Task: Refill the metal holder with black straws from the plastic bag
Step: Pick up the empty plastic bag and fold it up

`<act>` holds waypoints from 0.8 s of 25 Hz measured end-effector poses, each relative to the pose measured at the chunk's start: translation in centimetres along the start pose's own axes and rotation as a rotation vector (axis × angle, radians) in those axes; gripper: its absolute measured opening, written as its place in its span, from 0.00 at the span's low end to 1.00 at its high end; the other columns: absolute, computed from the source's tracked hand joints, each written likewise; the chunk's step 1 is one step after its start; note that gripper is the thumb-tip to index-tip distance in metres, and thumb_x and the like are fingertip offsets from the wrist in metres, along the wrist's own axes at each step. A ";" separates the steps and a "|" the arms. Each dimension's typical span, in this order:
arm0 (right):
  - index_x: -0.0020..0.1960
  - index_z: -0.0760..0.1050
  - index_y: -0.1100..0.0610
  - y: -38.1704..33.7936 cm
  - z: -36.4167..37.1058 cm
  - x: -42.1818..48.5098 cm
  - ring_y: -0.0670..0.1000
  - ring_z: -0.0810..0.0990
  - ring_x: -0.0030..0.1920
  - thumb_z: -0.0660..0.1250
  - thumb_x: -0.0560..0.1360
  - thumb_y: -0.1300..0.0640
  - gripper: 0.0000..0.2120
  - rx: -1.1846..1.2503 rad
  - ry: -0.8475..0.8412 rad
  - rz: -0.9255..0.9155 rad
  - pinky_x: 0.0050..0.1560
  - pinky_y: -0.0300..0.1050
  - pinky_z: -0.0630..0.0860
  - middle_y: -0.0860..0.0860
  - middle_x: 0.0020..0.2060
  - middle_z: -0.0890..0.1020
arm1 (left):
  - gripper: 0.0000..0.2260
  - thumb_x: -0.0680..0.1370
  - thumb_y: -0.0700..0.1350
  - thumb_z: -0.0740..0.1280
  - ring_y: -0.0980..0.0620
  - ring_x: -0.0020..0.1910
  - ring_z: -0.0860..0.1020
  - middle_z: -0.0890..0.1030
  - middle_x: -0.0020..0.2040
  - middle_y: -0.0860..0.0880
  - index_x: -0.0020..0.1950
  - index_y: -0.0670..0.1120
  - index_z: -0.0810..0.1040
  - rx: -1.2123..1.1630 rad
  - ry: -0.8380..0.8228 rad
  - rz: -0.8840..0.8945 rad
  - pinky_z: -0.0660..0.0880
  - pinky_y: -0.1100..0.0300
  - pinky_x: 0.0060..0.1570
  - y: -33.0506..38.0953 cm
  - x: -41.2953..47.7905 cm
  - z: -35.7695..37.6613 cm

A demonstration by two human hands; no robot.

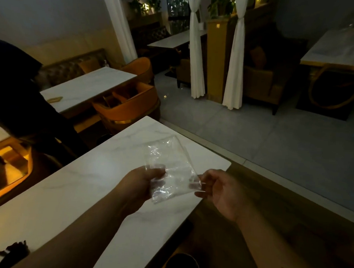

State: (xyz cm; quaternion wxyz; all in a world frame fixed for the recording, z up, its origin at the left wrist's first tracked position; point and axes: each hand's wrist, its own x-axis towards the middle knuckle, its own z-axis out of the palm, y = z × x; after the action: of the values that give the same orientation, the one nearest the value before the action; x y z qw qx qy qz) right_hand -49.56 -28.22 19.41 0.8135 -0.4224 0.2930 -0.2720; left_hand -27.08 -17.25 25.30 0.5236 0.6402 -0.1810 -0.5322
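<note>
nearest, at the lower left corner of the marble table (pixel 54 191), lies a dark blurred cluster (pixel 15 250); it may be the black straws, but i cannot tell, and no metal holder shows anywhere in view. just beyond, both forearms reach out over the table's right edge. the left hand (pixel 141 185) pinches one side of the clear plastic bag (pixel 170 166) between thumb and fingers, and the right hand (pixel 220 190) pinches the opposite near corner, so the bag hangs stretched flat between them, above the tabletop, not resting on it. held taut like this it reads as empty: nothing dark shows through the film. my guess is the straws are already out and the bag is being smoothed or checked before it gets put aside. further left, another person in dark clothing (pixel 15 90) leans by the next table. beyond stand orange chairs (pixel 128 103), then white tied curtains (pixel 196 53) and dim booths.
</note>
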 end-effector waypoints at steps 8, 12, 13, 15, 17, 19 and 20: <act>0.58 0.85 0.55 -0.6 0.7 -0.7 0.61 0.84 0.57 0.66 0.82 0.58 0.10 -0.224 0.122 0.079 0.62 0.61 0.81 0.63 0.54 0.86 | 0.09 0.78 0.46 0.73 0.50 0.38 0.79 0.84 0.43 0.46 0.54 0.43 0.86 0.218 -0.166 0.017 0.73 0.56 0.41 -1.7 -0.4 1.7; 0.56 0.85 0.57 -1.0 1.1 -2.2 0.67 0.81 0.63 0.64 0.82 0.64 0.11 -0.086 0.229 0.094 0.65 0.66 0.78 0.67 0.61 0.81 | 0.12 0.79 0.40 0.66 0.50 0.36 0.77 0.83 0.41 0.46 0.59 0.49 0.85 0.181 -0.238 -0.016 0.70 0.57 0.36 -1.8 0.1 0.7; 0.57 0.85 0.59 -0.8 1.5 -2.5 0.70 0.79 0.65 0.64 0.82 0.65 0.12 -0.065 0.250 0.089 0.67 0.69 0.75 0.70 0.62 0.79 | 0.13 0.77 0.39 0.67 0.51 0.35 0.77 0.83 0.42 0.47 0.58 0.50 0.85 0.143 -0.278 -0.030 0.70 0.58 0.34 -1.9 0.3 0.3; 0.62 0.80 0.66 -0.2 2.5 -3.2 0.71 0.78 0.64 0.63 0.82 0.66 0.12 -0.027 0.284 0.057 0.70 0.70 0.72 0.72 0.65 0.78 | 0.13 0.70 0.42 0.73 0.54 0.32 0.78 0.83 0.41 0.49 0.53 0.50 0.87 0.079 -0.355 -0.049 0.71 0.60 0.32 -2.1 0.3 -0.5; 0.62 0.78 0.70 0.2 3.9 -3.8 0.65 0.81 0.56 0.62 0.82 0.67 0.12 -0.025 0.307 0.023 0.63 0.65 0.77 0.71 0.62 0.80 | 0.13 0.66 0.47 0.74 0.53 0.33 0.79 0.83 0.41 0.48 0.49 0.48 0.88 0.022 -0.411 -0.083 0.75 0.59 0.33 -2.5 0.8 -1.7; 0.55 0.82 0.66 0.8 4.7 -4.4 0.59 0.84 0.48 0.62 0.82 0.66 0.10 -0.110 0.313 0.012 0.50 0.55 0.83 0.65 0.53 0.84 | 0.14 0.72 0.51 0.69 0.48 0.36 0.82 0.84 0.43 0.45 0.48 0.44 0.87 -0.040 -0.443 -0.137 0.78 0.55 0.37 -2.8 1.5 -2.9; 0.50 0.84 0.63 1.1 5.0 -4.9 0.57 0.85 0.46 0.62 0.82 0.66 0.11 -0.185 0.310 0.021 0.46 0.51 0.84 0.61 0.50 0.86 | 0.15 0.74 0.53 0.68 0.47 0.38 0.82 0.84 0.43 0.44 0.48 0.43 0.87 -0.017 -0.453 -0.138 0.79 0.54 0.37 -2.9 1.9 -3.6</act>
State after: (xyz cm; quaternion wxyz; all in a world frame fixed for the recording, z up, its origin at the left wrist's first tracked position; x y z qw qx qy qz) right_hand -49.16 -21.65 22.01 0.7189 -0.4455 0.4430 -0.2973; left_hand -24.23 -15.92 21.52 0.4376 0.5107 -0.2452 -0.6983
